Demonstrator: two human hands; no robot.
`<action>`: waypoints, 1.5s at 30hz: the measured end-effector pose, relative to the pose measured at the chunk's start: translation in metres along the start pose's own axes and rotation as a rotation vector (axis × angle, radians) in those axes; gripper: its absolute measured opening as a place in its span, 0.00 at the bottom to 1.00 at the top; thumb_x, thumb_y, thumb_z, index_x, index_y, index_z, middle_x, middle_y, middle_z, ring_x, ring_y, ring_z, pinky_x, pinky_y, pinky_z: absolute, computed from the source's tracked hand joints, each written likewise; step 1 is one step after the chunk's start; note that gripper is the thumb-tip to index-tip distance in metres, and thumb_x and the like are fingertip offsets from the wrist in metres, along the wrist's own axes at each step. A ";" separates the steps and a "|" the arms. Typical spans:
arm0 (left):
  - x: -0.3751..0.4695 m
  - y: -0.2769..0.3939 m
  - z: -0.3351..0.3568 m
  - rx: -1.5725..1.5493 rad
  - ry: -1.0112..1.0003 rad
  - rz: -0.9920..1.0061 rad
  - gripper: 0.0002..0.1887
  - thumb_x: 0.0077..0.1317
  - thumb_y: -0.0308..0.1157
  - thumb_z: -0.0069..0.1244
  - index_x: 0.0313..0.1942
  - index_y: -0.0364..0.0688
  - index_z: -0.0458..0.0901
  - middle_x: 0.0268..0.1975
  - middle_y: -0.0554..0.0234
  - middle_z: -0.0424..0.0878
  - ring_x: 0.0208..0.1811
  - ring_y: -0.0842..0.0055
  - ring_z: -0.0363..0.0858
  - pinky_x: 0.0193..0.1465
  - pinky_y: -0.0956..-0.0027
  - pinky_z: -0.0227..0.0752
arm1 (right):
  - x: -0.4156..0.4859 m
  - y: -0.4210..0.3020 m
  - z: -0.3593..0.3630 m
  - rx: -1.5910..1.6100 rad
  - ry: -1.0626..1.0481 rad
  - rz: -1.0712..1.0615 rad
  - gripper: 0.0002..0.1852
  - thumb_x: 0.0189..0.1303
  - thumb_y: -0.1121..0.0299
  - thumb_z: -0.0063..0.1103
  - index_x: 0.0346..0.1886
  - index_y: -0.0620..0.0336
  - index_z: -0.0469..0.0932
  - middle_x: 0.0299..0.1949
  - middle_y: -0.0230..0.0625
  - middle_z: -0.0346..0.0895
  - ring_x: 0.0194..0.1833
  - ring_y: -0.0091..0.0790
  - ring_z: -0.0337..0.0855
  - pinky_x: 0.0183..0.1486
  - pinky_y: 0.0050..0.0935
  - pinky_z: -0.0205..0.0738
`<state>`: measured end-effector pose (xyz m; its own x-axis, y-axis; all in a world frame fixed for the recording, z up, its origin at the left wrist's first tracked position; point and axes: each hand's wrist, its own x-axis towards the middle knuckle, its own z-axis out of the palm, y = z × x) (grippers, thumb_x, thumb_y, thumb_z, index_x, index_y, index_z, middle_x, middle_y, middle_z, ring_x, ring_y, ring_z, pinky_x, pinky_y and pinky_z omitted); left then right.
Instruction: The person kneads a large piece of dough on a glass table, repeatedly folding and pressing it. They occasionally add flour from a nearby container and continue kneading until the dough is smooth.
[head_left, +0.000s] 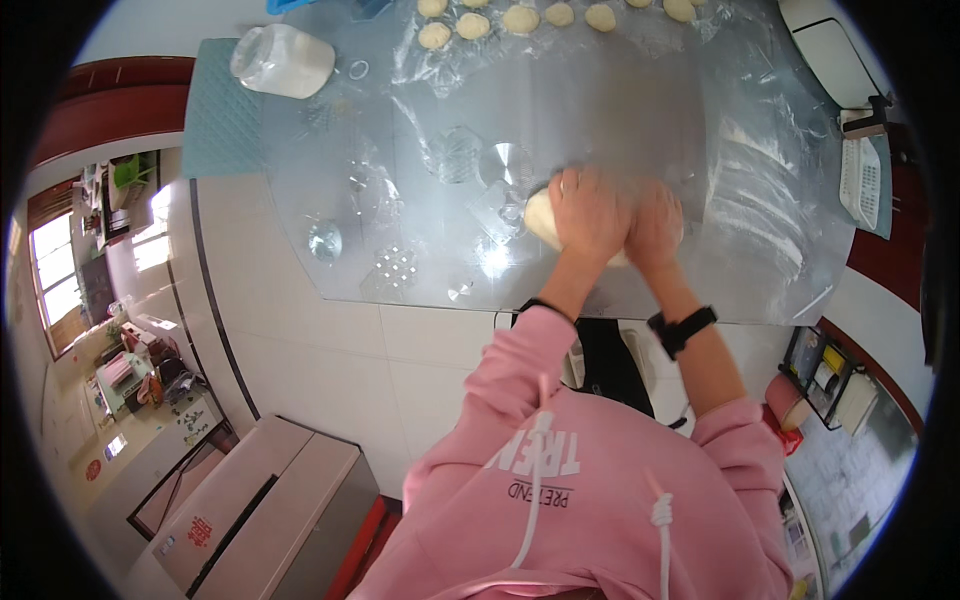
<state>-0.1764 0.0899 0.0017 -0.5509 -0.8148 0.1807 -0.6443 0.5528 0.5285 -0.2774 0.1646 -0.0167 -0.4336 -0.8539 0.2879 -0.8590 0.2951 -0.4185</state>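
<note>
Both my hands are on a pale lump of dough (540, 217) near the table's front edge. My left hand (591, 214) lies over its middle, fingers curled over the far side. Close against it, my right hand (654, 225) grips the right end of the lump. The dough bulges out to the left of my left hand, and a little shows below my wrists. Much of it is hidden under my palms. The glass-like table top (435, 225) carries smears of white flour (757, 202) to the right of my hands.
Several small dough balls (520, 19) lie along the far side. A clear jar of white powder (289, 61) stands far left on a teal quilted cloth (221, 112). A white plastic basket (860, 184) sits at the right edge. A refrigerator (262, 510) stands lower left.
</note>
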 end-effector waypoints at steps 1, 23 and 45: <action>0.019 0.004 -0.002 -0.017 -0.030 -0.084 0.20 0.69 0.41 0.50 0.55 0.41 0.83 0.53 0.54 0.83 0.57 0.58 0.76 0.66 0.52 0.61 | 0.020 0.000 -0.003 0.065 -0.071 0.079 0.17 0.68 0.53 0.55 0.44 0.59 0.78 0.43 0.45 0.83 0.45 0.52 0.81 0.48 0.47 0.71; -0.162 -0.113 -0.105 0.100 0.283 -0.419 0.08 0.58 0.26 0.67 0.38 0.39 0.88 0.39 0.54 0.82 0.45 0.58 0.74 0.51 0.57 0.70 | 0.052 -0.007 -0.008 0.199 -0.080 0.179 0.20 0.71 0.53 0.49 0.38 0.61 0.82 0.40 0.51 0.84 0.45 0.58 0.82 0.48 0.51 0.72; 0.407 -0.289 -0.263 0.348 0.298 0.058 0.12 0.61 0.31 0.63 0.45 0.39 0.89 0.39 0.46 0.89 0.40 0.52 0.88 0.45 0.58 0.80 | 0.055 -0.006 0.001 0.140 -0.132 0.402 0.12 0.64 0.59 0.56 0.35 0.57 0.81 0.36 0.45 0.82 0.42 0.55 0.80 0.46 0.50 0.74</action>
<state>-0.0745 -0.4470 0.1409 -0.4472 -0.7675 0.4593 -0.7848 0.5831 0.2100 -0.2954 0.1158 0.0011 -0.6794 -0.7331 -0.0303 -0.5800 0.5619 -0.5898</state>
